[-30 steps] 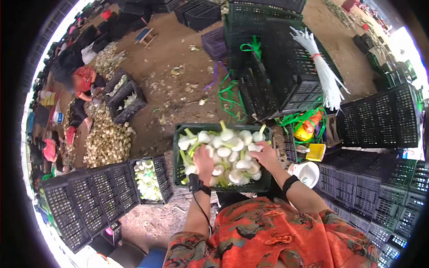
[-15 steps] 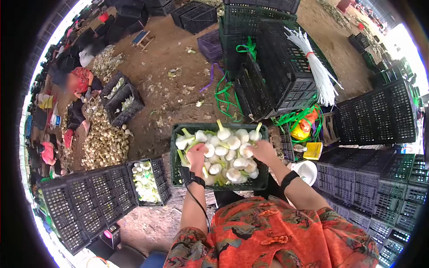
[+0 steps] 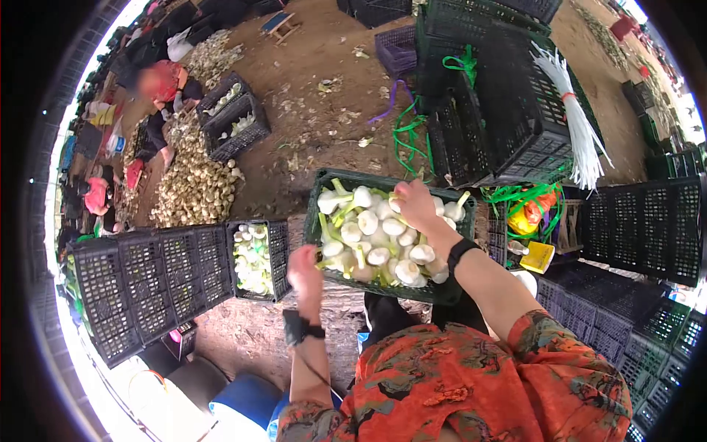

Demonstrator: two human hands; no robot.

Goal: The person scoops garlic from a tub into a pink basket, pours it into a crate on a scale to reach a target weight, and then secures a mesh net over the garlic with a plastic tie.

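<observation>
A dark green plastic crate (image 3: 442, 294) full of white garlic bulbs (image 3: 368, 222) with green stems stands in front of me, slightly turned. My left hand (image 3: 304, 273) is at the crate's near left corner, blurred, and its fingers cannot be made out clearly. Over the far middle of the crate, my right hand (image 3: 415, 202) reaches down among the bulbs with its fingers bent together; what they hold, if anything, is hidden.
A crate of trimmed garlic (image 3: 252, 258) stands left beside stacked black crates (image 3: 158, 272). Tall black crates (image 3: 508, 96) with white strips (image 3: 574, 118) rise ahead right. A yellow box (image 3: 537, 257) lies at right. Another person (image 3: 163, 82) sits by a garlic pile (image 3: 193, 184).
The view has shifted, and the crate now sits at a slant. My left hand has moved from the bulbs to the crate's near left corner. My right hand has moved to the far middle.
</observation>
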